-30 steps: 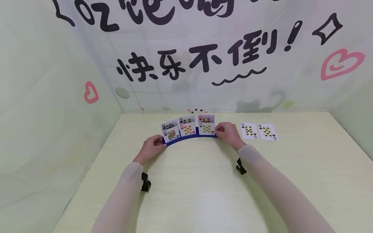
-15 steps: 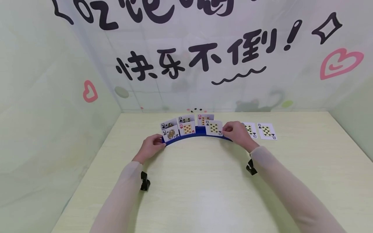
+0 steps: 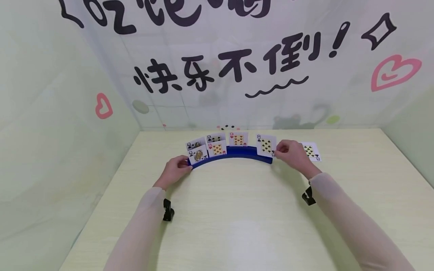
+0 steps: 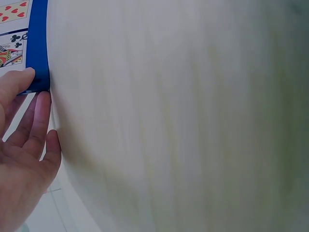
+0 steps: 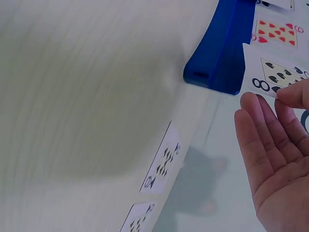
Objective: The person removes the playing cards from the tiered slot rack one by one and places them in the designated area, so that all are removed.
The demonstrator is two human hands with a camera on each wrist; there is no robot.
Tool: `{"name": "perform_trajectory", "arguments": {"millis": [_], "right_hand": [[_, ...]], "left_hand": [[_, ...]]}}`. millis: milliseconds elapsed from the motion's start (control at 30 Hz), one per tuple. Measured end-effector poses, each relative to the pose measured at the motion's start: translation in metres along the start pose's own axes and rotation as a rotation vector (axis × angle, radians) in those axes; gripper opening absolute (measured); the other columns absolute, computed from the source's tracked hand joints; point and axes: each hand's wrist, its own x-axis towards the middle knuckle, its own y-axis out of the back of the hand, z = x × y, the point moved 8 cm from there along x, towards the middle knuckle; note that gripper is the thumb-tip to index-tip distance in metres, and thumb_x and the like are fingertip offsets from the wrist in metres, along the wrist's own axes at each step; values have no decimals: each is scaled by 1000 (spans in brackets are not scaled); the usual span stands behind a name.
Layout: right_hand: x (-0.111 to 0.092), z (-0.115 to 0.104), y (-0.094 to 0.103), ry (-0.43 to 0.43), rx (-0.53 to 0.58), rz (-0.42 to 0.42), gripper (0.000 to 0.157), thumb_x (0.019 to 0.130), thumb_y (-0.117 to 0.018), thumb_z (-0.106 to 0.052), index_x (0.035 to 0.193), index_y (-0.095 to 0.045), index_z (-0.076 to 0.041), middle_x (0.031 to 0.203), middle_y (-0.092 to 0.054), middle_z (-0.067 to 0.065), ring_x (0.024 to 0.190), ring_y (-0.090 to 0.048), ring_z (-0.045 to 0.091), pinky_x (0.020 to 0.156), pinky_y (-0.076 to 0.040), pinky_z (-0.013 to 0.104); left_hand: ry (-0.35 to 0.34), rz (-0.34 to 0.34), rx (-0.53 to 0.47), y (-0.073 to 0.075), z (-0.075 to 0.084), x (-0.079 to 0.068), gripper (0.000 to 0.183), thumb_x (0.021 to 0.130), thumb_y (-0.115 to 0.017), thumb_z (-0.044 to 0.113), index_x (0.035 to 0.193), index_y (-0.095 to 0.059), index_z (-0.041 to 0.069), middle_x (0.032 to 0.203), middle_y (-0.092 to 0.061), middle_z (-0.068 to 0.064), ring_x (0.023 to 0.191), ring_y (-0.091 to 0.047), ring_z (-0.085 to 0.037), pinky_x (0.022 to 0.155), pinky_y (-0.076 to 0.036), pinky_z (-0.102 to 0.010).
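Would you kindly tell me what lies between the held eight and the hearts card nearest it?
In the head view, only a cardless stretch of blue holder, with bare table behind, lies between the held eight and the hearts card.

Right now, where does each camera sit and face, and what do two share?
Head: worn on the head, facing forward and down at the rack; left hand, right hand and sleeves show.
Left wrist: on that wrist, facing the left hand on the rack's end; only that hand shows.
Right wrist: on that wrist, facing the right hand and its pinched card; only that hand shows.
Head and right wrist share pinched card and rack.
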Motion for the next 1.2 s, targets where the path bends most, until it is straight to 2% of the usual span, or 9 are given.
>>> {"name": "perform_trajectory", "arguments": {"millis": [167,433,633,933,1200], "right_hand": [[-5,11,14,-10,-17,36,12,85,-58,-9,88,-60,2,79,-63,11,72,-58,23,62,-47,30],[-12,28,38,-50,18,86,13,85,-55,-8,88,-57,5,78,-66,15,71,-65,29,56,-48,24],[-17,41,53,-83,36,107,14,86,-51,-9,90,-55,5,82,-66,21,74,-65,34,55,-49,27],[-29,64,72,-133,81,131,22,90,-50,-12,97,-51,8,91,-65,27,69,-67,20,64,-54,33],[-37,84,84,-165,77,165,25,89,-51,-11,102,-52,11,90,-64,27,69,-67,24,64,-55,33]], "left_hand": [[6,1,4,0,-1,1,37,85,-64,8,120,-54,0,107,-60,-17,95,-58,-26,84,-48,-36],[14,-2,-2,0,-3,1,37,86,-63,9,121,-53,0,108,-59,-17,95,-58,-26,83,-48,-36],[6,1,-3,0,-1,-1,38,86,-63,9,121,-53,0,109,-59,-18,95,-58,-26,84,-48,-36],[-5,1,-14,1,-1,1,37,86,-64,9,120,-54,0,108,-59,-18,94,-58,-26,83,-48,-36],[-3,0,-8,1,0,0,37,87,-63,10,121,-53,0,108,-59,-18,94,-58,-26,83,-48,-36]]}}
